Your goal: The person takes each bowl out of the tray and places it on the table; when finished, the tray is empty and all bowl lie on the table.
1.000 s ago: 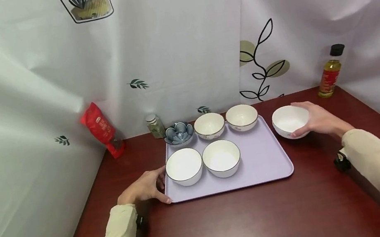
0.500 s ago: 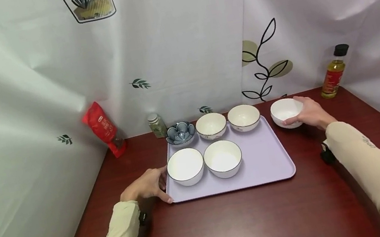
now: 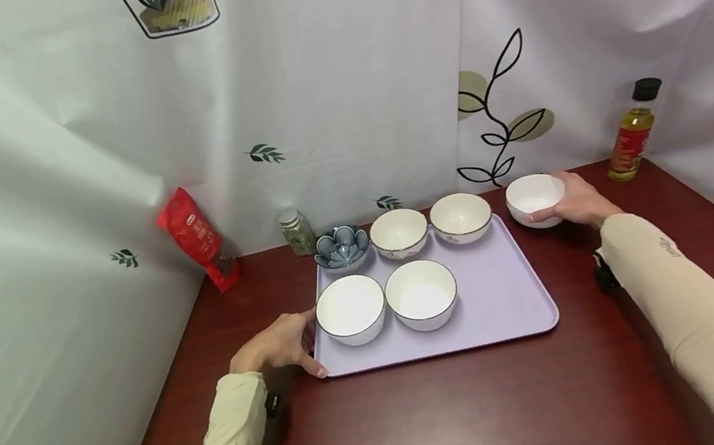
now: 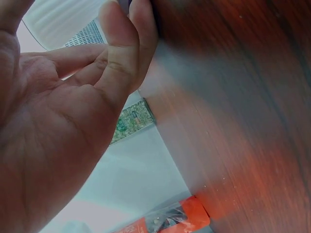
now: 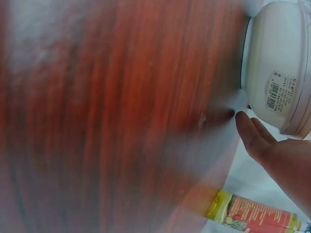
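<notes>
In the head view my right hand (image 3: 578,200) grips a white bowl (image 3: 535,197) on the table, right of the tray. The right wrist view has the same bowl (image 5: 277,68) with a barcode label on its side. At the left edge of a pale purple tray (image 3: 498,285), my left hand (image 3: 278,345) holds the rim, its thumb at the near corner. That hand lies close to a white bowl (image 3: 351,310). Beside this stands another white bowl (image 3: 422,295). Behind are a blue petal-shaped bowl (image 3: 342,248) and two cream bowls, one left (image 3: 399,233), one right (image 3: 461,218).
A red packet (image 3: 196,237) leans on the back left wall near a small jar (image 3: 297,232). An oil bottle (image 3: 634,133) stands at the back right corner. White printed sheeting (image 3: 341,83) rises behind the dark red wooden table (image 3: 474,415).
My right hand has moved the white bowl away from me, toward the back wall, along the tray's right side. My left hand stays at the tray's left edge.
</notes>
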The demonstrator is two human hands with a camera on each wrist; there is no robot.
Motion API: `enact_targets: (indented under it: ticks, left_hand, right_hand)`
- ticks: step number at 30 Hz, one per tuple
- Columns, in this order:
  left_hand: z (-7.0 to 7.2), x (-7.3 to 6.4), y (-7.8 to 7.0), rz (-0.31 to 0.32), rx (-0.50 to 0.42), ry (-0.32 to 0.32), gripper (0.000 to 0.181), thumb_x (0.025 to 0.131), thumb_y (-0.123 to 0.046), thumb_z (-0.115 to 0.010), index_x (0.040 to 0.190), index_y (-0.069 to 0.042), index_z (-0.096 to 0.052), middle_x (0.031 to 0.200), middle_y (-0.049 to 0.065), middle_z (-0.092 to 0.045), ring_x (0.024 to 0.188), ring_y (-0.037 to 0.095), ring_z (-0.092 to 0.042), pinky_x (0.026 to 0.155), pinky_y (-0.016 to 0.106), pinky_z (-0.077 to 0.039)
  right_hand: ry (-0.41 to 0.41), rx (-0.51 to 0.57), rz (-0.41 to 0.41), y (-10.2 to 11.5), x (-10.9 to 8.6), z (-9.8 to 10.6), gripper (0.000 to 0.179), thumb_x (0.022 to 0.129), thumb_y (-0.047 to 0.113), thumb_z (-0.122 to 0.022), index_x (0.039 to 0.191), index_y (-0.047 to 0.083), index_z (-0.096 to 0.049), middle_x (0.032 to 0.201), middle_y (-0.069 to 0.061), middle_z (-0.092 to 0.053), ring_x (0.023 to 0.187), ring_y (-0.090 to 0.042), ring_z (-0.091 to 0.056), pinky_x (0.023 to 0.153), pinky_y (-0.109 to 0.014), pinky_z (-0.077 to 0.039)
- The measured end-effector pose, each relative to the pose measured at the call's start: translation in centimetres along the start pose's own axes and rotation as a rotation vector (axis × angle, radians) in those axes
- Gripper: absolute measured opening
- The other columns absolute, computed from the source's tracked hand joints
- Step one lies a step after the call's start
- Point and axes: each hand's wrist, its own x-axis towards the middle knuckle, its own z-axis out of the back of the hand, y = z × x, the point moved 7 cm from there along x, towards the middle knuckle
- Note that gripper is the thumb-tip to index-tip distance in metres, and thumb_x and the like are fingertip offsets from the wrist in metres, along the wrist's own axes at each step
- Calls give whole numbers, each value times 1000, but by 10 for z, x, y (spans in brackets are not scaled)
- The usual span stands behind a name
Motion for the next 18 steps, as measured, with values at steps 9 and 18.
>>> enact_targets:
  ticks: [9, 18]
  left_hand:
    - [-2, -1, 0, 12, -11, 11, 111, 61, -22, -98, 149, 7, -38, 100, 8, -69, 85, 14, -66, 81, 32, -56]
    - [1, 0, 1, -8, 0, 3, 108, 61, -22, -98, 147, 7, -40, 95, 7, -69, 81, 13, -65, 77, 30, -55]
  right_hand:
    - [-13, -39, 14, 1, 0, 0, 108, 79, 39, -83, 152, -9, -20, 146, -39, -30, 130, -52, -34, 110, -66, -31]
    - [-147, -128, 149, 53, -13, 2, 116, 71, 35, -89, 157, -2, -20, 154, -40, -16, 140, -58, -13, 107, -72, -21]
